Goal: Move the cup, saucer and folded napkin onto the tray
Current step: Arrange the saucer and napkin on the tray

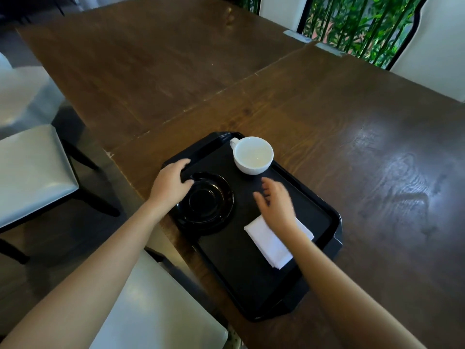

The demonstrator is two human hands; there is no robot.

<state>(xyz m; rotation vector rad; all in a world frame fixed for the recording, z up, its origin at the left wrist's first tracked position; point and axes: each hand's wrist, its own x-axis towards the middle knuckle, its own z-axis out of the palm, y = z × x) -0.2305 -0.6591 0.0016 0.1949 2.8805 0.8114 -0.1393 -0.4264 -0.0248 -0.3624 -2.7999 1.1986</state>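
Observation:
A black tray (251, 268) lies on the wooden table near its front edge. An empty white cup (253, 156) stands upright at the tray's far end. The black saucer (206, 202) sits at the tray's left side, partly over the rim. My left hand (171, 183) grips the saucer's far-left edge, fingers curled over it. A folded white napkin (270, 244) lies on the tray's right half. My right hand (275, 202) hovers above the tray with fingers spread, holding nothing, its wrist hiding part of the napkin.
The dark wooden table (352, 147) stretches far and right. Pale cushioned chairs (32, 170) stand at the left and below, close to the table's edge. More chair backs and green plants (362, 23) are beyond the far edge.

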